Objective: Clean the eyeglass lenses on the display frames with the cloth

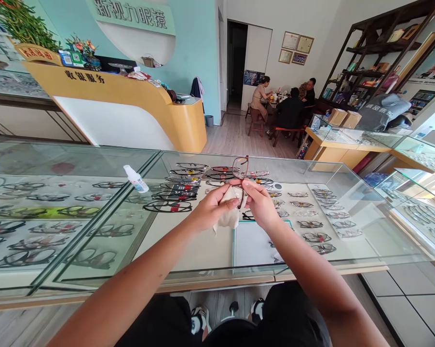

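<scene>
Both my hands meet above the glass display case [199,262], around a pair of eyeglasses [240,166] with a dark reddish frame. One lens stands up above my fingers. My left hand [214,206] pinches a pale cloth [227,220] against the lower part of the glasses, and the cloth hangs down below the fingers. My right hand [259,200] grips the frame from the other side, its fingertips close to those of my left hand. A white spray bottle [136,179] lies on the glass to the left.
Rows of eyeglasses [177,195] lie inside the case under the glass, with more in the left case [25,258]. A yellow counter [130,99] stands behind. Several people [261,99] sit at a far table. Shelves [376,58] are at the right.
</scene>
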`<state>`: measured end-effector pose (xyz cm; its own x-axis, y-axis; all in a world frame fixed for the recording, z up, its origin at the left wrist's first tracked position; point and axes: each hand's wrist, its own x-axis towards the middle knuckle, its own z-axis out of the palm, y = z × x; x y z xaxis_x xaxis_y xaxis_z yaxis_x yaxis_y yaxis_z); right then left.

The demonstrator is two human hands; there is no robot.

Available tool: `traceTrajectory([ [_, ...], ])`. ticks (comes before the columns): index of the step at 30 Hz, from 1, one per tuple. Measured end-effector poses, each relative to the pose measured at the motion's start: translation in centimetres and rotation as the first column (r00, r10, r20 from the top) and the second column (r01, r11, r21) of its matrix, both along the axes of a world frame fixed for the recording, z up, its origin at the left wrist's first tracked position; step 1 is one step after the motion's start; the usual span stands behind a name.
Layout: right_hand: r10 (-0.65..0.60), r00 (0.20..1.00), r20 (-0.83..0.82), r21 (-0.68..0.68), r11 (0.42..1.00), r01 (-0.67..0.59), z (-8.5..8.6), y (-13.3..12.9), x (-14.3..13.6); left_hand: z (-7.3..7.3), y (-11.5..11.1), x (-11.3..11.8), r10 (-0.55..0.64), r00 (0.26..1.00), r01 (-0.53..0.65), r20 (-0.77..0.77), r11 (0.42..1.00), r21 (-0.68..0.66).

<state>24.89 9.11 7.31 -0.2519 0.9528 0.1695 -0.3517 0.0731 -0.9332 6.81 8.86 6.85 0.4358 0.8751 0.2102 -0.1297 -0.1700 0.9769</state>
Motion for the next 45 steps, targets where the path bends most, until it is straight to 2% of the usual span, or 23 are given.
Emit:
traceTrajectory([
  [5,0.034,0.998,0.043,0.119,0.992,-0.039,-0.7,-0.3,-0.7,-0.5,0.0,0.3,0.074,0.994,-0.066,0.085,0.993,-0.096],
  [11,0.013,0.991,0.137,0.226,0.973,-0.044,0.3,-1.1,-0.8,-0.5,-0.2,0.5,0.168,0.981,-0.157,0.098,0.98,-0.119],
  [15,-0.024,0.994,0.103,0.216,0.976,0.002,0.8,-1.3,-0.5,-0.2,-0.2,0.8,0.109,0.986,-0.097,0.123,0.99,-0.101],
  [21,-0.087,0.996,0.009,0.132,0.988,0.085,0.5,-0.3,0.2,-0.2,-0.1,0.7,0.041,0.983,-0.014,0.177,0.988,-0.153],
  [26,-0.087,0.995,-0.048,0.082,0.992,0.091,0.5,0.0,0.3,-0.3,-0.2,0.5,-0.023,0.99,0.042,0.136,0.99,-0.137],
  [30,-0.127,0.992,-0.019,0.116,0.985,0.128,0.7,-0.1,0.3,0.4,-0.5,0.5,-0.028,0.995,0.036,0.092,0.996,-0.085],
  [34,-0.103,0.995,0.008,0.129,0.987,0.101,0.2,-0.1,0.2,1.1,-0.9,0.4,-0.049,0.998,0.051,0.026,0.997,-0.066],
  [41,-0.032,0.996,0.088,0.188,0.982,0.015,-0.6,-0.4,-0.4,0.5,-0.8,0.4,0.088,0.996,-0.087,0.028,0.996,-0.02],
  [45,-0.087,0.977,0.197,0.282,0.959,0.028,-0.2,-0.6,-0.4,-0.3,-0.6,0.5,0.136,0.991,-0.136,-0.009,0.991,0.001],
])
